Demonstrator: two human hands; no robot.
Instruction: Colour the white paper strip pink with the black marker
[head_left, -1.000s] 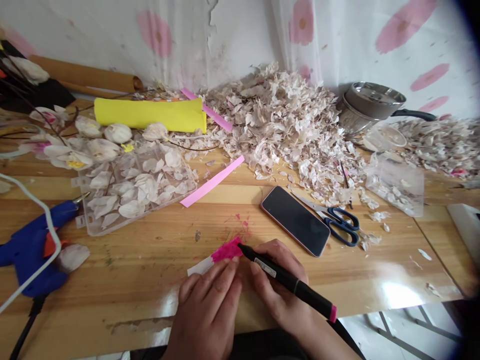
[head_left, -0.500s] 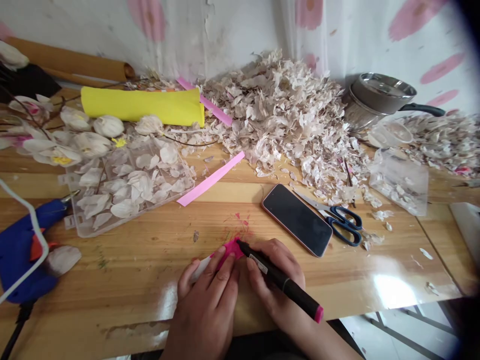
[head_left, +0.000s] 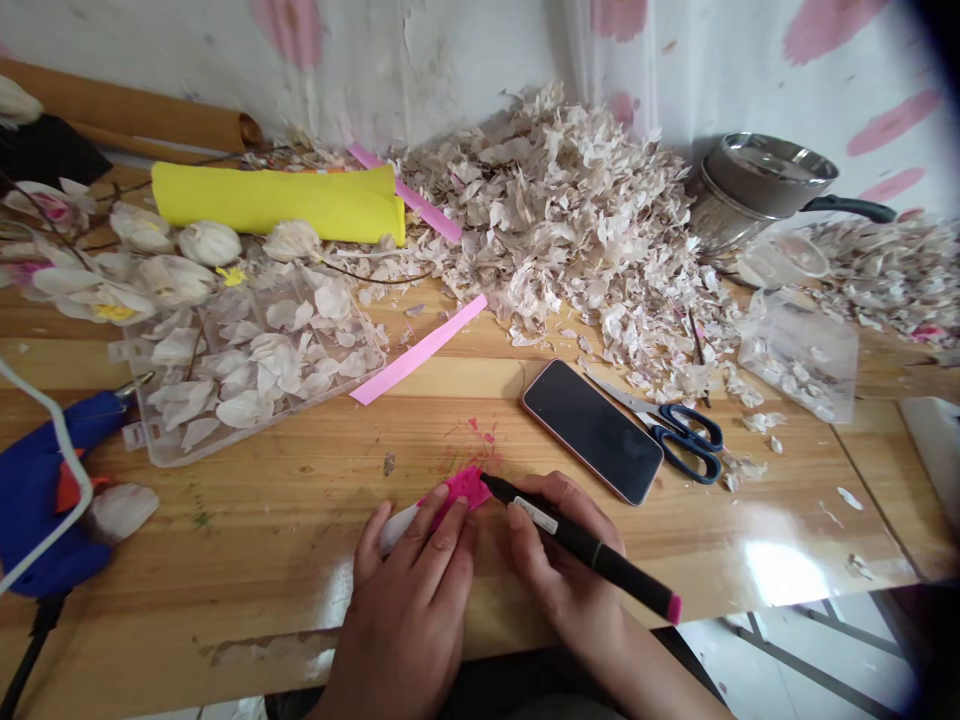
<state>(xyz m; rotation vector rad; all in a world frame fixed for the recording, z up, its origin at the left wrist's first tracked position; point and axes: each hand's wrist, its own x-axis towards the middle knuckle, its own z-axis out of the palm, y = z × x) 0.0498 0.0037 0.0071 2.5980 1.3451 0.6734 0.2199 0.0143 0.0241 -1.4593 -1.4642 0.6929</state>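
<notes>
My left hand [head_left: 416,585] lies with outstretched fingers on a petal-like piece [head_left: 469,484], pressing it against the wooden table. Bright pink covers the far end of this piece, while a white part shows beside the index finger; the rest is hidden under the fingers. In the grip of my right hand [head_left: 583,600] is a black marker pen [head_left: 630,580] with a pink end cap. Its dark tip touches or hovers just at the right edge of the pink area; which of these I cannot tell. Pink smudges mark the wood just beyond.
A phone [head_left: 592,430] and scissors [head_left: 686,440] lie to the right. At left are a blue glue gun [head_left: 52,490] and a clear box [head_left: 247,440] of white petals. Behind are a pink strip [head_left: 420,350], a yellow roll [head_left: 277,203], a petal heap [head_left: 555,210] and a metal pot [head_left: 772,175].
My right hand and the marker have shifted slightly right, the pen's back end swinging right and up. More of the pink surface shows. My left hand stays on the piece.
</notes>
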